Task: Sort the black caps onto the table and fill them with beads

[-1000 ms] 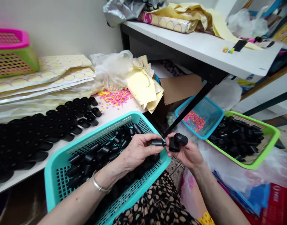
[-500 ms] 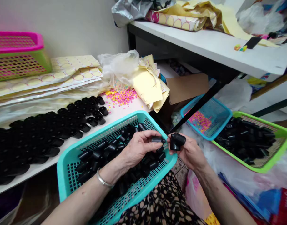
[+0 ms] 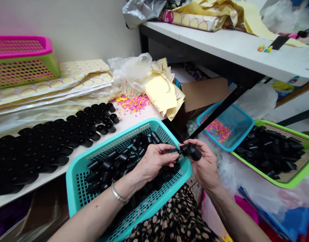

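Between the thumb and fingers of my left hand (image 3: 154, 159) is a small black cylindrical part (image 3: 173, 151), pinched and pointing right. My right hand (image 3: 206, 164) grips a larger black plastic piece (image 3: 193, 152) with a rounded body. The two parts meet end to end, though I cannot tell whether they are joined. Both hands are above the right end of a turquoise basket (image 3: 77, 161), which rests by my lap. Many loose black cylinders (image 3: 111, 163) fill that basket, partly hidden by my left forearm.
Rows of black cups (image 3: 68, 132) stand on the low table at left. Pink and yellow bits (image 3: 134, 103) lie behind them. At right are a blue basket (image 3: 241, 116) and a green basket (image 3: 306, 168) of black parts. A dark table leg (image 3: 220, 106) slants close beyond my hands.
My right hand has turned the larger black piece, so its wide end now points down and right. The small part in my left hand now meets it. The view has shifted slightly.
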Motion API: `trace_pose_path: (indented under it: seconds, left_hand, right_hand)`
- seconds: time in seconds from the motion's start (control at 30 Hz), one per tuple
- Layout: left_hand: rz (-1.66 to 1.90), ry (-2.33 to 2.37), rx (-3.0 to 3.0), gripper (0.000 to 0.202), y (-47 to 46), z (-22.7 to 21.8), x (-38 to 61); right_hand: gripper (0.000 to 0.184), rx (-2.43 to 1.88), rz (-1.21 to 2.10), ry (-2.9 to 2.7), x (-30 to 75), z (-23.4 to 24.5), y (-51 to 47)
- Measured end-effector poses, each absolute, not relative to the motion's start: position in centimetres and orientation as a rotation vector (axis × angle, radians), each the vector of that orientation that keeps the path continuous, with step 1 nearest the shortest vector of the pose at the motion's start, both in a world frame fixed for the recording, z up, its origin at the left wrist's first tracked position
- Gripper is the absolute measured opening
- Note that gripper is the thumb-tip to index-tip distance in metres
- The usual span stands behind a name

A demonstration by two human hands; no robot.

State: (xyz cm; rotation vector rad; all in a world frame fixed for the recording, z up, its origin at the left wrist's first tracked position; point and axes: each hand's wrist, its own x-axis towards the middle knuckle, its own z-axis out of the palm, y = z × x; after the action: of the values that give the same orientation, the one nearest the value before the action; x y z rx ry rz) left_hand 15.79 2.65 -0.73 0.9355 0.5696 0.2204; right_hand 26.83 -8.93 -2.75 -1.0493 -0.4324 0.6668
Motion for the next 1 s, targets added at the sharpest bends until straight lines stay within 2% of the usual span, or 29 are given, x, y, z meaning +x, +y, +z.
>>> trace_pose_path:
  seconds: [0.4,0.6,0.77,1.0]
  left_hand:
    - [0.234,0.558,0.952,0.027,2.9,-0.6,15.7]
    - [0.208,0.557,0.982,0.031,2.7,-0.9,15.7]
    - [0.291,0.544,0.894,0.043,2.6,-0.9,15.7]
    - [0.239,0.421,0.957,0.041,3.7,0.1,14.1]
  right_hand:
    - [0.022,-1.048,0.546,-0.544,26.2,-2.6,-8.6]
    - [0.024,-1.185,0.537,-0.618,25.8,-3.7,-8.5]
    - [0.036,-1.445,0.525,-0.592,24.9,-4.8,-8.9]
    - [0.042,-1.505,0.526,-0.748,23.7,-6.0,-8.7]
